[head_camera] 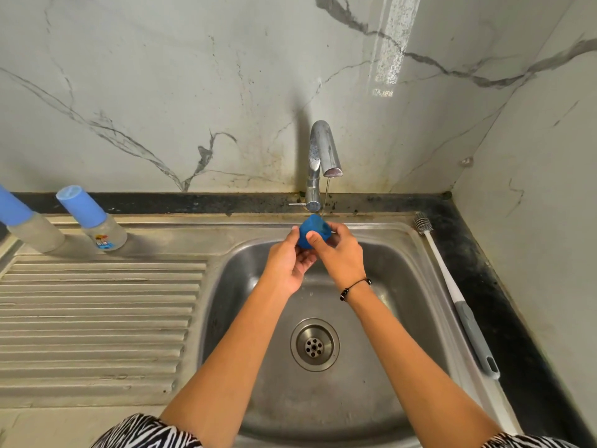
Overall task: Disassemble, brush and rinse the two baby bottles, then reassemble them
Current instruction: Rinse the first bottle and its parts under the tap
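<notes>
1. Two baby bottles stand at the back of the drainboard [97, 302], on the far left: one [27, 226] cut by the frame edge, the other [93, 221] with a printed label. Both have cloudy clear bodies and tall light-blue caps.
2. The left hand [286, 263] and right hand [337, 253] together grip a dark blue bottle cap [312, 233], fingers curled round it, under a thin stream from the tap [319, 156] above the sink [245, 270].
3. A bottle brush [458, 295] with a white and grey handle lies along the sink's right rim.

Head view — looks down, close above sink [416, 240].
</notes>
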Demonstrator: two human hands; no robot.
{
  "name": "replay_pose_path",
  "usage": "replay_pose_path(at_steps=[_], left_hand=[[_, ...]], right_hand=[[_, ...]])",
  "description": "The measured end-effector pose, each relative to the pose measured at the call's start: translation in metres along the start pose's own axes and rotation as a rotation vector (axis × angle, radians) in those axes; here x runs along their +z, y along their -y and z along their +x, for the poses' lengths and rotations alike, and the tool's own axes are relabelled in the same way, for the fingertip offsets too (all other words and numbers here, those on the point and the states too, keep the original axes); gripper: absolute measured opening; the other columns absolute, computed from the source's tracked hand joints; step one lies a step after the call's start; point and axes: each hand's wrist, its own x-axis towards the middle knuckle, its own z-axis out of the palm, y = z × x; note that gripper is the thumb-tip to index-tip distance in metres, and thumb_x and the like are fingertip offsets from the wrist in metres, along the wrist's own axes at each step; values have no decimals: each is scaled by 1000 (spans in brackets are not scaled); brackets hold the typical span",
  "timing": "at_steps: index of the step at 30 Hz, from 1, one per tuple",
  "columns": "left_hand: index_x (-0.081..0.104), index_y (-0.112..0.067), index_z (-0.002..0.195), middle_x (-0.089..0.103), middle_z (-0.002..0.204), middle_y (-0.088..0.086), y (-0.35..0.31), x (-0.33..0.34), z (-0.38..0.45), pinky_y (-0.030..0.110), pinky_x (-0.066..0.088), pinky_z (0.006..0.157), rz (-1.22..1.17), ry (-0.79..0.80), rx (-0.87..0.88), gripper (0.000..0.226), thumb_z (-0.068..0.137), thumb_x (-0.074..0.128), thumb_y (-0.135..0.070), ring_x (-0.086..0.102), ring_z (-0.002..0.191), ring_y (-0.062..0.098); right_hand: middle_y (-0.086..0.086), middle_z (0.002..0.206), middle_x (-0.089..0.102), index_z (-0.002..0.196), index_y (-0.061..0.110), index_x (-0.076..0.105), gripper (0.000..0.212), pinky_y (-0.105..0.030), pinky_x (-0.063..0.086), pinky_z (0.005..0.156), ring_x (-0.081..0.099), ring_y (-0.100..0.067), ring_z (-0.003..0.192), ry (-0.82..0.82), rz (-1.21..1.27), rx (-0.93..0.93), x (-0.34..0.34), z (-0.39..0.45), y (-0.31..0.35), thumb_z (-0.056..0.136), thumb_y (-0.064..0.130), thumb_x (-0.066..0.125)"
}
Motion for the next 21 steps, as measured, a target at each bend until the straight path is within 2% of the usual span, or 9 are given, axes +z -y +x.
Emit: replay_pose_path(at_steps=[3,6,9,13,16,18,21], left_hand=[[57,-10,93,62,86,8,-3,3,2,26,49,67,104,-45,105,14,97,51,-22,58,73,16],[58,-12,95,61,89,1,-6,3,2,23,47,68,344,-95,310,4,94,57,-15,58,84,18],[59,-12,114,59,99,-2,-9,0,-2,22,42,76,643,-140,481,24,90,62,-15,55,92,14],[53,-12,129,56,118,1,-14,-13,-9,21,42,83,931,-188,606,41,89,63,-17,55,100,15],[53,-10,130,58,123,8,-14,-29,-14,34,46,96,1051,-202,636,45,87,66,-16,56,109,23],[55,-9,128,58,122,9,-14,-39,-21,41,43,100,1098,-222,664,44,86,67,-15,53,112,26],[55,-7,127,56,122,11,-13,-55,-33,37,39,101,1197,-246,723,42,87,66,-14,50,114,26]], right_hand=[[-2,114,64,124,12,55,42,-22,46,89,58,-7,98,43,77,54,-2,3,-3,86,27,66],[-4,118,64,128,11,53,47,-36,48,97,60,-14,105,81,79,118,0,5,-9,86,24,65],[-5,115,63,131,8,49,50,-41,48,97,59,-20,108,96,77,171,0,5,-13,85,21,65],[-8,116,60,129,6,50,49,-34,50,90,58,-18,101,126,41,178,2,1,-16,84,15,66],[-10,121,59,131,6,49,51,-32,47,94,55,-16,102,161,-22,143,5,-7,-15,84,13,66],[-10,124,58,132,7,48,52,-30,44,95,55,-17,108,194,-67,120,8,-13,-12,84,12,67],[-10,132,54,136,8,44,58,-27,40,96,51,-19,121,265,-179,68,16,-24,-7,83,11,67]])
